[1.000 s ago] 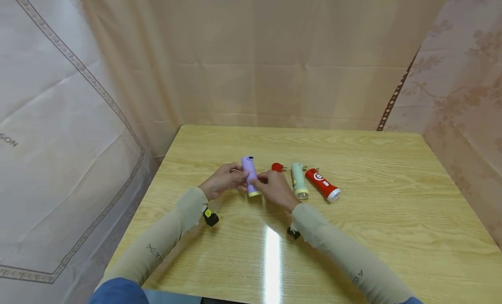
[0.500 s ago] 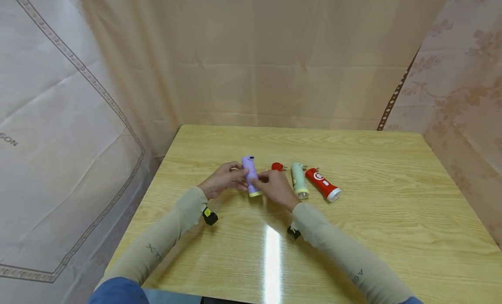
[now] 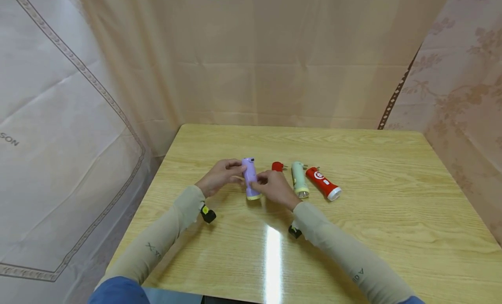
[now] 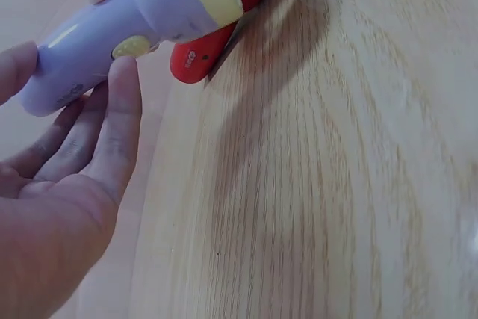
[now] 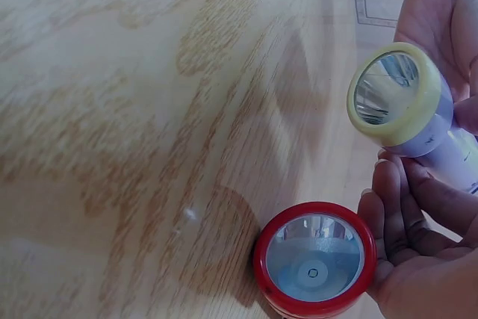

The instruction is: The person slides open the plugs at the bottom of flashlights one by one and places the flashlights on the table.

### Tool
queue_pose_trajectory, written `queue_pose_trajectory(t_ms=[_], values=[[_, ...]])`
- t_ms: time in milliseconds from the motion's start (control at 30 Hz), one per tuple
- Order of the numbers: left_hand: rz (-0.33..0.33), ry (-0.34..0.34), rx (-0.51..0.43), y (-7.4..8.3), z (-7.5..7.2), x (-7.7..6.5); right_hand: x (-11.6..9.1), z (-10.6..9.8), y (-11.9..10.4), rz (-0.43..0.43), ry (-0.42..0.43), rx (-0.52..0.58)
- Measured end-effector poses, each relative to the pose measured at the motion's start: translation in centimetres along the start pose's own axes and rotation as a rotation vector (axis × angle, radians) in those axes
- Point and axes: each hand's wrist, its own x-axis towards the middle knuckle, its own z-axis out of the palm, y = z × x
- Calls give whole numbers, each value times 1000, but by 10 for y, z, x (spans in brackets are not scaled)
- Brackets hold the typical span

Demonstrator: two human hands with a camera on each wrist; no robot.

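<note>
A purple flashlight (image 3: 249, 178) with a pale yellow rim is held between both hands, tilted above the table, its lens end toward the person. My left hand (image 3: 220, 177) grips the tail half; in the left wrist view one fingertip lies at the yellow switch (image 4: 131, 46). From the other side, my right hand (image 3: 274, 187) pinches the body near the lens end, thumb on top. The lens (image 5: 388, 89) faces the right wrist camera and looks unlit. Partly hidden behind the right hand lies a red flashlight (image 3: 277, 166), whose red-rimmed head (image 5: 314, 259) shows below the purple one.
Right of the hands, a mint green flashlight (image 3: 299, 178) and a red flashlight with a white head (image 3: 323, 183) lie side by side, plug prongs showing at their tail ends. The wooden table (image 3: 376, 234) reaches a curtain (image 3: 274, 77) at the back.
The purple flashlight has dropped slightly toward the person and turned a little about its length. My left hand has shifted its fingers on it and drawn slightly left. The right hand keeps its hold.
</note>
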Motion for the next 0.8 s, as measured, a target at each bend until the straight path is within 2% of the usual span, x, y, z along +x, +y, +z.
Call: queue_pose_trajectory(t_ms=[167,367,567,800], values=[[42,-5,-12,1,-2,-1,0,2,2,-22,1,4],[69,38,33,1,-1,-1,0,3,3,-14,5,37],[103,63,93,2,5,-1,1,2,3,-32,29,22],[113,81,106,4,7,-3,2,4,5,-54,22,29]])
